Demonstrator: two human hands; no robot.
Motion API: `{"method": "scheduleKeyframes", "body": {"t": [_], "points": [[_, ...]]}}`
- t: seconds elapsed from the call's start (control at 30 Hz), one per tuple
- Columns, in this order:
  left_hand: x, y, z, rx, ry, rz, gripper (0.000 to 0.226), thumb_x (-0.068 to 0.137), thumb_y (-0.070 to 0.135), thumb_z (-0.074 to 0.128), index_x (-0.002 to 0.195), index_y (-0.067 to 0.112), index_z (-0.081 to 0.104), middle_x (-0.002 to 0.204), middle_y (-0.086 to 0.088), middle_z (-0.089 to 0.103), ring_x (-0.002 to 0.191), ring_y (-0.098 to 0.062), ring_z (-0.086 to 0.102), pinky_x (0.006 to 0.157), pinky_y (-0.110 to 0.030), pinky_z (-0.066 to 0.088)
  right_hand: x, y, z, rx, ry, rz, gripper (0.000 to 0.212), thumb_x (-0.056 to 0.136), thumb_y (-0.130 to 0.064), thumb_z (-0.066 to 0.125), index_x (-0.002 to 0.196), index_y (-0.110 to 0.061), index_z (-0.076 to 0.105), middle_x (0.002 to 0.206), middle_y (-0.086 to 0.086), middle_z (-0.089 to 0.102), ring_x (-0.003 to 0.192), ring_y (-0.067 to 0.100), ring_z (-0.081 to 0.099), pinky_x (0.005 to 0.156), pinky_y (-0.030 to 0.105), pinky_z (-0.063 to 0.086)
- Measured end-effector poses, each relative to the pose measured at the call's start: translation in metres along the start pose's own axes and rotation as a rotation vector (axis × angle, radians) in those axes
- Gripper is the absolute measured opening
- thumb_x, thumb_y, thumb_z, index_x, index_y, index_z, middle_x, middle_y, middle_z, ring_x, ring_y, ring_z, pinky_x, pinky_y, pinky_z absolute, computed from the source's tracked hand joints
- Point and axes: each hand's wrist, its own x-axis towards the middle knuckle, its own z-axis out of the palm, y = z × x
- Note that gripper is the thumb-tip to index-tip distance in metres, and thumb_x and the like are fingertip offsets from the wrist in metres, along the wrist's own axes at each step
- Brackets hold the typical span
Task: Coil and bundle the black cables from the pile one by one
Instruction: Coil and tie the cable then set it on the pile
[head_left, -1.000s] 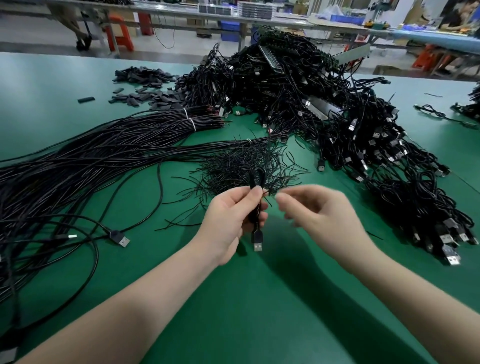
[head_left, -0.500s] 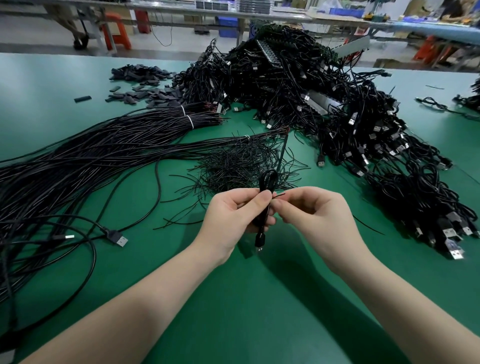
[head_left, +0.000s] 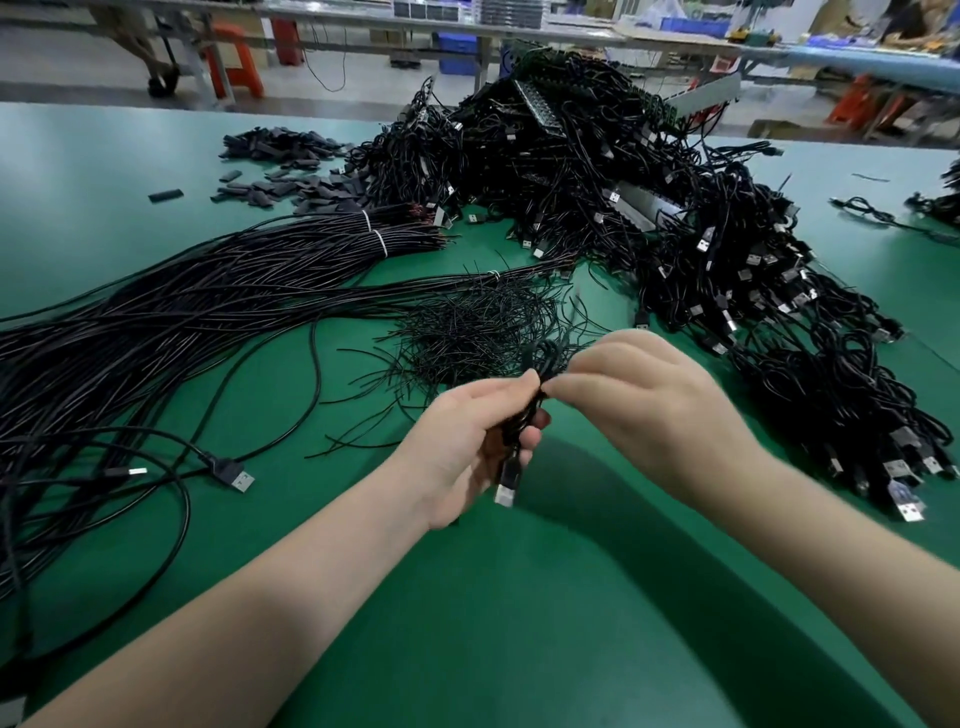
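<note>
Hands (head_left: 470, 441) (head_left: 644, 405) both pinching coiled cable (head_left: 524, 415).

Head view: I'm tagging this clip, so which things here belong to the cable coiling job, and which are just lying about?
Part of the job:
- coiled cable, gripped by the left hand
- right hand, pinching at the coil's top
- straight cables, left
- thin ties
- bundled cables

Lying about:
- flat black pieces
- orange stools
- blue bins

Bright, even overhead light falls on the green tabletop (head_left: 519, 649), casting soft arm shadows, while the right hand (head_left: 660, 410) is motion-blurred and the frame edges bow.
</note>
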Motion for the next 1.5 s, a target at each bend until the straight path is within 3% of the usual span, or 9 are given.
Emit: {"method": "scheduleKeyframes", "body": {"t": [0.13, 0.27, 0.53, 0.67, 0.83, 1.03, 1.17, 1.3, 1.5], "points": [[0.003, -0.009, -0.003, 0.061, 0.158, 0.314, 0.016, 0.073, 0.032, 0.068, 0.078, 0.021, 0.078, 0.075, 0.002, 0.072, 0.067, -0.009, 0.068, 0.057, -0.023, 0.054, -0.001, -0.032, 0.016, 0.884, 0.009, 1.025, 0.028, 0.073, -0.05, 0.072, 0.077, -0.022, 0.075, 0.071, 0.004, 0.07, 0.062, 0.009, 0.059, 0.067, 0.031, 0.053], [0.004, -0.017, -0.004, 0.167, 0.158, 0.354, 0.018, 0.073, 0.036, 0.069, 0.084, 0.027, 0.079, 0.086, 0.0, 0.074, 0.083, -0.014, 0.068, 0.077, -0.044, 0.06, 0.001, -0.035, 0.027, 1.186, 0.022, 1.256, 0.034, 0.057, -0.046, 0.078, 0.073, -0.016, 0.076, 0.069, 0.004, 0.068, 0.064, 0.011, 0.059, 0.065, 0.028, 0.052], [0.008, -0.012, -0.011, 0.114, 0.157, 0.344, 0.021, 0.078, 0.033, 0.067, 0.091, 0.023, 0.079, 0.096, -0.003, 0.076, 0.088, -0.013, 0.07, 0.07, -0.029, 0.057, 0.014, -0.016, 0.032, 1.473, -0.075, 1.259, 0.008, 0.062, -0.023, 0.076, 0.066, -0.016, 0.077, 0.068, -0.001, 0.068, 0.06, 0.006, 0.062, 0.062, 0.018, 0.053], [0.01, -0.014, -0.011, 0.176, 0.168, 0.364, 0.014, 0.087, 0.021, 0.065, 0.084, 0.019, 0.079, 0.074, 0.003, 0.07, 0.068, -0.007, 0.064, 0.064, -0.028, 0.056, 0.014, -0.012, 0.033, 1.32, -0.065, 1.174, 0.007, 0.075, -0.01, 0.075, 0.078, -0.008, 0.069, 0.07, 0.003, 0.066, 0.067, 0.013, 0.061, 0.061, 0.02, 0.052], [0.012, -0.011, -0.01, 0.149, 0.214, 0.307, 0.028, 0.092, 0.012, 0.062, 0.069, 0.018, 0.077, 0.056, 0.006, 0.057, 0.052, -0.004, 0.053, 0.05, -0.022, 0.05, 0.013, -0.005, 0.027, 0.643, -0.092, 0.713, 0.006, 0.082, -0.009, 0.075, 0.079, -0.011, 0.071, 0.07, -0.005, 0.068, 0.064, 0.008, 0.06, 0.063, 0.024, 0.048], [0.008, -0.007, -0.012, 0.084, 0.124, 0.195, 0.014, 0.075, 0.028, 0.069, 0.064, 0.019, 0.074, 0.058, 0.006, 0.06, 0.053, -0.007, 0.056, 0.049, -0.021, 0.047, -0.001, 0.0, 0.033, -0.044, -0.011, -0.07, 0.015, 0.087, 0.008, 0.055, 0.081, 0.002, 0.068, 0.082, 0.013, 0.066, 0.075, 0.032, 0.063, 0.06, 0.04, 0.054], [0.01, -0.014, -0.01, 0.108, 0.176, 0.306, 0.014, 0.074, 0.033, 0.067, 0.074, 0.025, 0.078, 0.066, 0.006, 0.064, 0.061, -0.007, 0.059, 0.058, -0.027, 0.053, -0.001, -0.007, 0.041, 0.211, 0.126, 0.319, 0.015, 0.084, 0.004, 0.068, 0.091, -0.008, 0.074, 0.087, 0.002, 0.071, 0.081, 0.021, 0.067, 0.073, 0.032, 0.054], [0.011, -0.017, -0.01, 0.143, 0.211, 0.413, 0.016, 0.076, 0.033, 0.065, 0.084, 0.031, 0.079, 0.079, 0.006, 0.074, 0.072, -0.007, 0.068, 0.064, -0.027, 0.055, 0.011, -0.007, 0.034, 1.046, -0.012, 1.051, 0.012, 0.082, -0.031, 0.073, 0.084, -0.019, 0.076, 0.07, -0.001, 0.071, 0.065, 0.012, 0.064, 0.063, 0.024, 0.053], [0.011, -0.02, -0.013, 0.188, 0.193, 0.41, 0.02, 0.075, 0.03, 0.068, 0.089, 0.02, 0.078, 0.09, -0.002, 0.076, 0.082, -0.012, 0.069, 0.066, -0.028, 0.055, 0.01, -0.005, 0.028, 1.325, -0.183, 1.127, 0.015, 0.063, -0.034, 0.076, 0.067, -0.02, 0.077, 0.066, -0.001, 0.068, 0.062, 0.008, 0.062, 0.059, 0.018, 0.052]]}}
